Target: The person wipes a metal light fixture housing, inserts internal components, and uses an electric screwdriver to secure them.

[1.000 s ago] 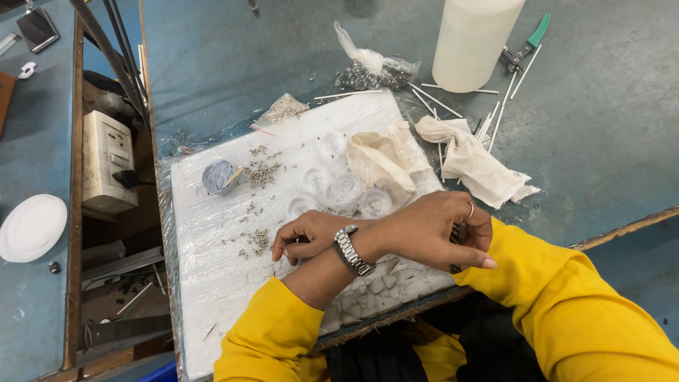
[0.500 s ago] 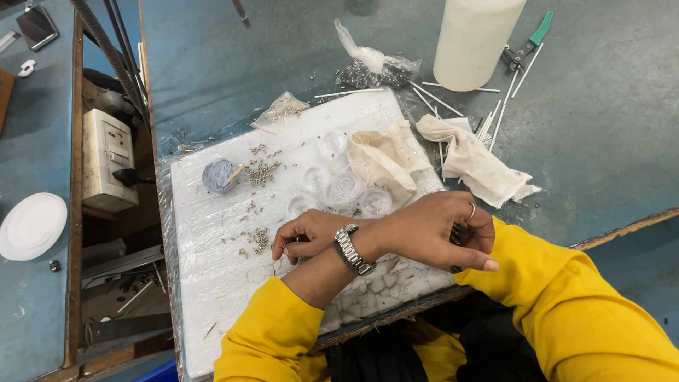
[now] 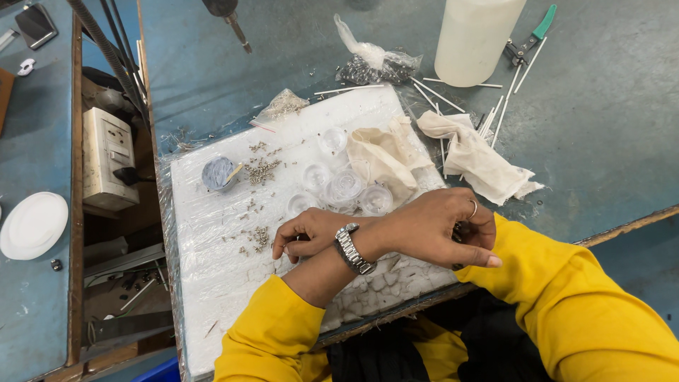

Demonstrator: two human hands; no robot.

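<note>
Left hand (image 3: 311, 235) curled, fingertips pinching a tiny screw on white board (image 3: 212, 283), right hand (image 3: 442, 226) crossed over wristwatch (image 3: 353, 249), grip unclear; screw axis untellable; room at 9 o'clock.

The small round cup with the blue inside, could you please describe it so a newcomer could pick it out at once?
Start at the white foam board wrapped in clear film on the blue-green bench. Near its far left corner stands the small round cup, beside a scatter of tiny metal pieces. Unlike the clear cups at the board's middle, its inside looks blue-grey.
</note>
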